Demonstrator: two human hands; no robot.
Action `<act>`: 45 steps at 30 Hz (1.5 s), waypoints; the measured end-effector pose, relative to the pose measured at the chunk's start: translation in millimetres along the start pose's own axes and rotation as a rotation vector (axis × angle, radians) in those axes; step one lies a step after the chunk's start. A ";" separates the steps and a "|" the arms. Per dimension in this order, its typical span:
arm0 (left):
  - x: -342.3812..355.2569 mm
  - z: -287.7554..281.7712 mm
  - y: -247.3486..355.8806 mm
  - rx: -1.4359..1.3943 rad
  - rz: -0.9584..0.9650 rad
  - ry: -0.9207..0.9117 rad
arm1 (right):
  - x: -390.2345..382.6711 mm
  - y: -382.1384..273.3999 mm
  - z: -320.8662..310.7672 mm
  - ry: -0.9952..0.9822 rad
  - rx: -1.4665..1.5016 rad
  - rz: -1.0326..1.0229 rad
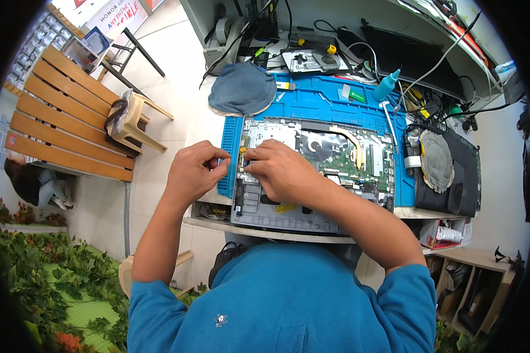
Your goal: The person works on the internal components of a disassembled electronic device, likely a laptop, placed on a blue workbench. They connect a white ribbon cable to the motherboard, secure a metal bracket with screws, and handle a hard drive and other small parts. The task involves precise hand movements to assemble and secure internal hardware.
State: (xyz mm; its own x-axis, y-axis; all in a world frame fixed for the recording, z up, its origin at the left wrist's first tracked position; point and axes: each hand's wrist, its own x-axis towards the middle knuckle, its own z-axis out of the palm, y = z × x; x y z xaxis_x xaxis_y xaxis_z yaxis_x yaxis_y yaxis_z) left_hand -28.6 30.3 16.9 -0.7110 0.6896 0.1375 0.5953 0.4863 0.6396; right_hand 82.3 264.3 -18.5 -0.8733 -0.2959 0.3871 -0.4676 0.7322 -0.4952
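Note:
An opened laptop [271,132] with its inner parts bare lies on a blue repair mat [303,103]. Its green circuit board [368,182], copper heat pipe [354,141] and black fan area [321,146] show. My left hand [197,172] is just off the laptop's left edge, thumb and forefinger pinched together; whatever is between them is too small to make out. Over the left part of the laptop rests my right hand [285,173], its fingers bent down near the small board at that edge. Its fingertips are closed, and what they grip is hidden.
A grey round cloth pad [241,89] lies at the mat's far left. On the right are a blue dropper bottle [387,85], a white-handled tool [388,123], a second pad [436,162] and a black device [468,176]. Cables [447,56] hang over the cluttered back shelf.

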 end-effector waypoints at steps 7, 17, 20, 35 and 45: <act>9.8 6.6 5.6 0.122 0.240 0.018 | -7.5 2.3 -10.7 0.011 -0.088 0.078; 18.2 19.2 -3.2 0.277 0.319 0.020 | -5.7 3.5 -7.0 0.019 -0.156 0.076; 20.3 12.5 -1.6 0.184 0.238 -0.045 | -6.1 5.3 -8.9 0.038 -0.181 0.067; 34.3 16.0 -6.6 0.314 0.400 0.057 | 1.1 6.2 -5.6 -0.053 -0.188 0.108; 48.7 -6.3 -2.9 0.329 0.335 -0.153 | 2.7 11.9 -7.6 -0.090 -0.242 0.097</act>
State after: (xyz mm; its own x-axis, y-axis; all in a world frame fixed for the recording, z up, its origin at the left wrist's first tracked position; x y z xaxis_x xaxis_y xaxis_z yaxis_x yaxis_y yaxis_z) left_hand -67.3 59.1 26.5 -0.4117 0.8960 0.1664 0.8861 0.3510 0.3028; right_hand 75.5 276.9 -17.4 -0.9260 -0.2627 0.2713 -0.3445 0.8819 -0.3219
